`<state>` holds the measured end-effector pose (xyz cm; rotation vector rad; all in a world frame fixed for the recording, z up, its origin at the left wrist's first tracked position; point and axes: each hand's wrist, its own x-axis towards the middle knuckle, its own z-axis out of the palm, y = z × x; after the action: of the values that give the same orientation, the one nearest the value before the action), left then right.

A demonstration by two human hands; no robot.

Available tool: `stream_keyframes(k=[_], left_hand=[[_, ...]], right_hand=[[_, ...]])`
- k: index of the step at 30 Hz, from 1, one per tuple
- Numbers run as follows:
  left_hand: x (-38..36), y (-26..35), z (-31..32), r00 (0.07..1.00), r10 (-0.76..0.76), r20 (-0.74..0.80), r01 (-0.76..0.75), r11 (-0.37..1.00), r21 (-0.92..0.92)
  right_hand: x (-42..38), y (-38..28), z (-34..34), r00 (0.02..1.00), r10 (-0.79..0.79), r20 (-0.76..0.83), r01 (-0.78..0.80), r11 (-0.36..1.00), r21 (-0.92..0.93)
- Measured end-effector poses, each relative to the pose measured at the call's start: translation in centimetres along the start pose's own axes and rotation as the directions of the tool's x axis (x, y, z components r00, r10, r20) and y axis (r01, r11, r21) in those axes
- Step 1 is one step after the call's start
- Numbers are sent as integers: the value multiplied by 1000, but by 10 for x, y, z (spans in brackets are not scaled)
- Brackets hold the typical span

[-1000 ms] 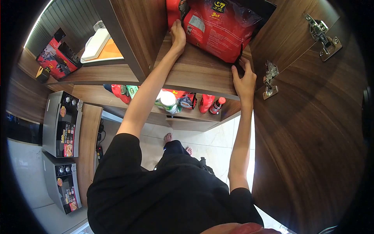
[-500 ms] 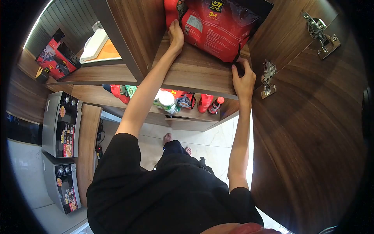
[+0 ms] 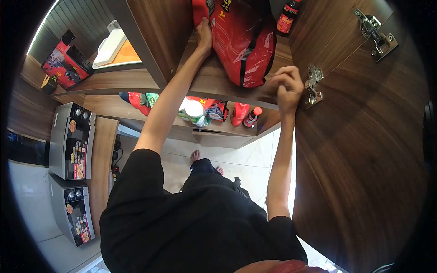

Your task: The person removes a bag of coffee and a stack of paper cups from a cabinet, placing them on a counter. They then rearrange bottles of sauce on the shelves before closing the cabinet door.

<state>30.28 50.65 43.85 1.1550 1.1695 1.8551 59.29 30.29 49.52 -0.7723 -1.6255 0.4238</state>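
A large red G7 coffee bag (image 3: 227, 41) with black edging stands on the upper cabinet shelf, its narrow side turned partly to the front right. My left hand (image 3: 204, 36) grips the bag's left edge, with some fingers hidden behind it. Another red pack (image 3: 200, 10) shows just above that hand. To the right of the bag, my right hand (image 3: 290, 88) hovers near the shelf's front edge, apart from the bag. Its fingers are loosely bent and a little blurred, with nothing in them. Behind on the right stands a dark bottle with a red label (image 3: 287, 20).
An open cabinet door (image 3: 359, 154) with metal hinges (image 3: 314, 88) stands close on the right. Below, a lower shelf holds a white-lidded container (image 3: 195, 111) and small red bottles (image 3: 240, 113). At left are two microwave ovens (image 3: 70, 141), a red bag (image 3: 67, 66) and a white tray (image 3: 111, 48).
The coffee bag has turned, its right end swinging forward and left, which uncovers the dark bottle behind. My right hand has let go of the bag's corner and curled its fingers.
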Motion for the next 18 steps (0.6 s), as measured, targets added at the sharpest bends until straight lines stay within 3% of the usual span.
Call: stream_keyframes(k=[1,4,5,6,9,11,14,16,18], left_hand=[[-2,2,1,1000,-20,2,20,1000,-7],[-4,13,6,996,-76,51,78,996,-39],[-9,24,7,991,-94,95,99,994,-54],[-16,33,8,984,-113,139,123,990,-67],[-40,49,23,973,92,211,-108,992,65],[-45,55,25,941,-3,338,-16,999,52],[-57,59,25,887,29,462,-75,994,82],[-62,61,28,870,57,489,-70,998,9],[-63,51,28,828,267,494,-346,935,74]], right_hand=[[0,18,-1,998,-43,-50,41,998,-44],[9,-3,11,993,69,-98,-79,992,-102],[10,4,10,999,27,-47,-36,980,-197],[10,1,11,998,57,-38,-63,984,-169],[11,-8,15,989,145,24,-140,982,-129],[12,-14,14,993,116,35,-108,976,-191],[11,-14,13,991,127,37,-117,972,-205],[10,-13,12,992,123,36,-114,976,-185],[9,-12,12,995,92,41,-85,983,-162]])
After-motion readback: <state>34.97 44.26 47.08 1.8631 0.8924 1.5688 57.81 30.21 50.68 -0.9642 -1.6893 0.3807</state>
